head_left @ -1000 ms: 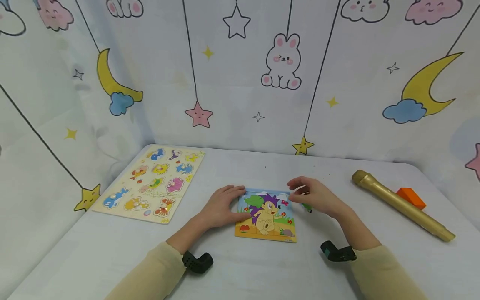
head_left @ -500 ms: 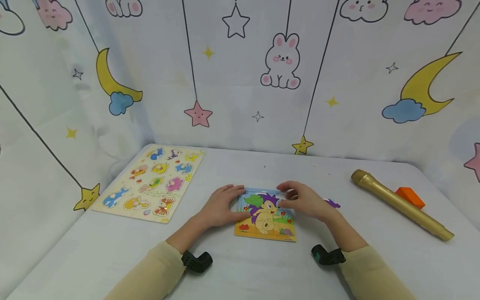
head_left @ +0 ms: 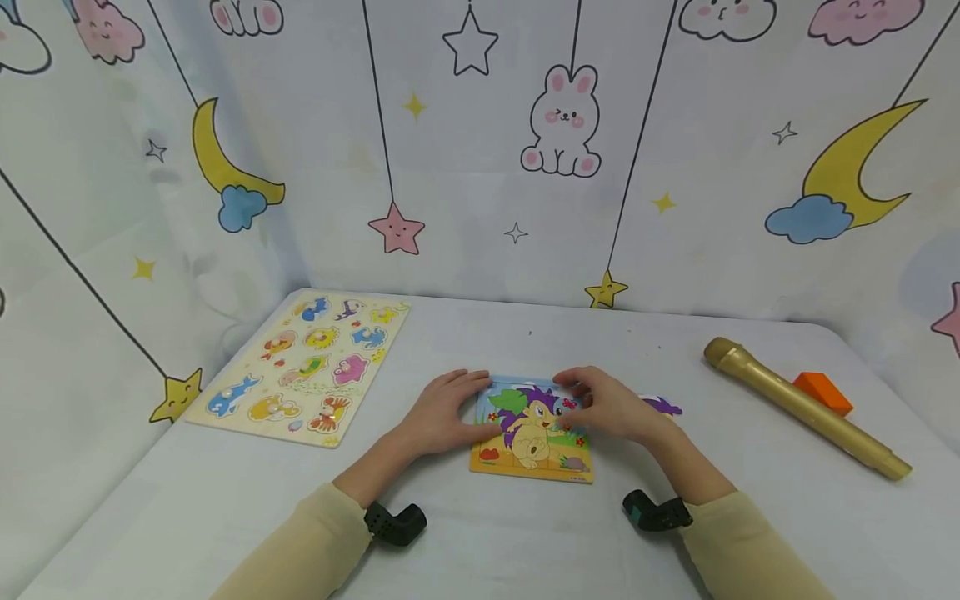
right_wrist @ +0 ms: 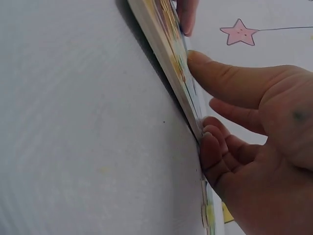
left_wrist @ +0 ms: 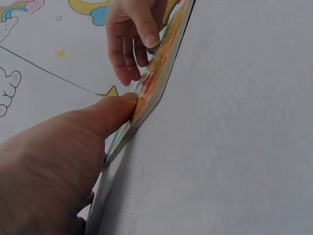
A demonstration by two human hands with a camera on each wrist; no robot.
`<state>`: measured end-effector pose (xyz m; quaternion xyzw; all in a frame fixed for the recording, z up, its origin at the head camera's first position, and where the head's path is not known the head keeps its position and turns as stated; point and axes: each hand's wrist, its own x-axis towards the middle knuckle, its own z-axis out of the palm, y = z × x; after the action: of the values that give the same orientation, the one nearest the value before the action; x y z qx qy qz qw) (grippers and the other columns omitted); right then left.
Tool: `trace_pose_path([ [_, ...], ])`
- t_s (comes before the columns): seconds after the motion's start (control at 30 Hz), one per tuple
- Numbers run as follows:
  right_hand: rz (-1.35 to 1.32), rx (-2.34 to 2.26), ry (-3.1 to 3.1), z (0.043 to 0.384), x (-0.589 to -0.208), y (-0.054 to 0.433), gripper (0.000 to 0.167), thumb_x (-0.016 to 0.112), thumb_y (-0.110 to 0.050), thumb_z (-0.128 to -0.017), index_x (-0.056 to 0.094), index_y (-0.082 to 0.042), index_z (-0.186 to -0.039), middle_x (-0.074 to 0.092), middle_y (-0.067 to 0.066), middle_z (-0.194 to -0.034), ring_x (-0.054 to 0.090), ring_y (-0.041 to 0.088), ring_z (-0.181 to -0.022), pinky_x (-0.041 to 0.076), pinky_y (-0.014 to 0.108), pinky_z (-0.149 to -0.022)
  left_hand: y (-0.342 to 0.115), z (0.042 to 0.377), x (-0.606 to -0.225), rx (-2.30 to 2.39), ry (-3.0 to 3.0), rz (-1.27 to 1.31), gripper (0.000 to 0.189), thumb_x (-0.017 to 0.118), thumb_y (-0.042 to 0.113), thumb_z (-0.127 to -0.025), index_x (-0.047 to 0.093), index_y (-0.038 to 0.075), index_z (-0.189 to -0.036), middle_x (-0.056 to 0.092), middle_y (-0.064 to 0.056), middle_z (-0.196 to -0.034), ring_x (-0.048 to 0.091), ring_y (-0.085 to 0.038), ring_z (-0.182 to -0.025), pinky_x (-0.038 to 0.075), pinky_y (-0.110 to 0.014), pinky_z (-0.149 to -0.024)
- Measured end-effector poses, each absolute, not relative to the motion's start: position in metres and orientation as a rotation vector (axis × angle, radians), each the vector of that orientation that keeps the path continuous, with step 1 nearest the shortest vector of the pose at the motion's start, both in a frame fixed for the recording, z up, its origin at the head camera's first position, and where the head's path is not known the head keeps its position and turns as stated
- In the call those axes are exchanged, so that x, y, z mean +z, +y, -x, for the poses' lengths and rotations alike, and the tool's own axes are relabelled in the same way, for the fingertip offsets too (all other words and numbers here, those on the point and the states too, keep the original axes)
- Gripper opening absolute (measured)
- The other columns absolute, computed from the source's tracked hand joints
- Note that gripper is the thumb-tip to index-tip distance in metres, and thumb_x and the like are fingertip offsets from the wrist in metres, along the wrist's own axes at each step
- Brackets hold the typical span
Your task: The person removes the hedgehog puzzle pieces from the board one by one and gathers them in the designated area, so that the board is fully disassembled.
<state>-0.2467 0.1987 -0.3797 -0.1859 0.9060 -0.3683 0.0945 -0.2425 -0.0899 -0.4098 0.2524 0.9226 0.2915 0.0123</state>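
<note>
A small square jigsaw puzzle, showing a purple-spined hedgehog with a green leaf, lies on the white table between my hands. My left hand holds its left side, thumb on the picture and fingers at the edge; part of those fingers is hidden behind the board in the left wrist view. At the upper right corner is my right hand. Its thumb touches the picture while the other fingers are bent at the edge. A purple piece shows on the table just behind the right hand, partly covered.
A cream peg-puzzle board with colourful animals lies at the back left. Over on the right are a gold microphone and an orange block beside it. A printed white cloth stands behind the table.
My right hand has moved left from beside the puzzle onto its upper right corner, uncovering the purple piece, and has since dipped slightly. The left hand has stayed in place.
</note>
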Motion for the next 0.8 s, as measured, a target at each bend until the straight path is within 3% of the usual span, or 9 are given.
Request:
trace_pose_path([
  [0.2,0.551,-1.002,2.722,0.2441,-0.3794,0.1969,0.06,0.083,-0.015,-0.085,0.057,-0.001,-0.137,0.053,0.013,-0.126,0.051,0.028,-0.107,0.051,0.042,-0.094,-0.089,0.2433,-0.4102,0.906,2.877,-0.782,0.078,0.074,0.052,-0.085,0.052,0.013,-0.149,0.045,0.001,-0.155,0.028,-0.029,-0.148,0.021,-0.053,-0.119],
  [0.8,0.571,-0.98,2.737,0.2442,-0.3794,0.1932,0.057,0.082,-0.01,-0.085,0.057,0.0,-0.135,0.046,0.02,-0.131,0.045,0.031,-0.109,0.05,0.045,-0.096,-0.0895,0.2416,-0.4073,0.91,2.872,-0.783,0.078,0.074,0.052,-0.085,0.052,0.013,-0.149,0.044,0.001,-0.156,0.027,-0.029,-0.148,0.02,-0.053,-0.119],
])
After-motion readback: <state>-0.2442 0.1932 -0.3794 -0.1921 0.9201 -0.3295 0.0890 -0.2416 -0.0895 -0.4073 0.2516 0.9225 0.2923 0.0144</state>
